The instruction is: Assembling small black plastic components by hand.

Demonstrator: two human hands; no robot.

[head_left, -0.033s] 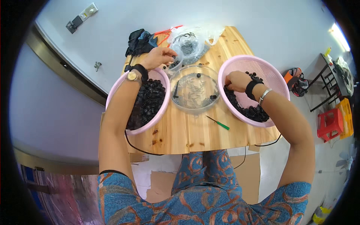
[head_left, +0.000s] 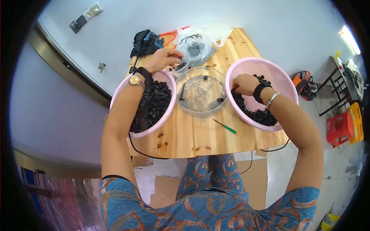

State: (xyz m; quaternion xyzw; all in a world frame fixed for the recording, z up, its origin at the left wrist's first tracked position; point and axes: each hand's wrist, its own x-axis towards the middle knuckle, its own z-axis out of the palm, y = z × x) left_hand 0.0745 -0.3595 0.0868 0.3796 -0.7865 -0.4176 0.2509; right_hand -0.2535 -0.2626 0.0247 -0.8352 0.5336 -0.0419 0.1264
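The left hand (head_left: 165, 59) is up past the far rim of the left basket (head_left: 173, 90), by a small clear cup (head_left: 186, 61). Its fingers are bent, and a dark bit shows at the tips; I cannot tell if they grip it. The right hand (head_left: 244, 84) is down inside the right basket (head_left: 283, 73), touching the black parts (head_left: 264, 115). Its fingertips are hidden, so I cannot tell if it holds one.

The left basket sits at the table's left edge, and the right one is close to the right edge. Between them, near the front edge of the table (head_left: 185, 142), there is room to move.

I count two pink baskets, one round clear dish (head_left: 200, 109) and one green screwdriver (head_left: 230, 129). The black parts, in both baskets, are too many to count.

The dish stands between the baskets. The left arm crosses over its basket, and the right wrist is over the other's rim. A clear bag (head_left: 200, 36) and a black cloth (head_left: 144, 46) fill the back. A black cord (head_left: 142, 153) hangs in front. Off to the right is one red stool (head_left: 339, 129).
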